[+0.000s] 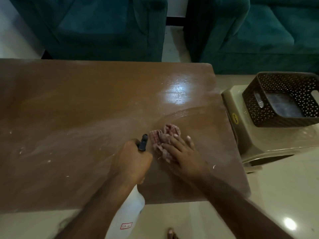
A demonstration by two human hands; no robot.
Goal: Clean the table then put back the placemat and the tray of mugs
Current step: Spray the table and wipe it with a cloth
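Wiping step | right hand (179, 152) flat, fingers spread on rag (162, 140) at tabletop (77, 109) 4 o'clock | left hand (133, 163) fingers wrapped round spray bottle (127, 214), nozzle at 12 | dusty stretch lies toward 9 | placemat, mugs unseen

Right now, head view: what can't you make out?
- Spray bottle: body mostly behind the left hand and forearm; red label too small to read.
- Cloth: near part under the right hand.
- Table: left end cut off by the frame.
- Placemat, tray of mugs: not in view.
- Basket: contents blurred.
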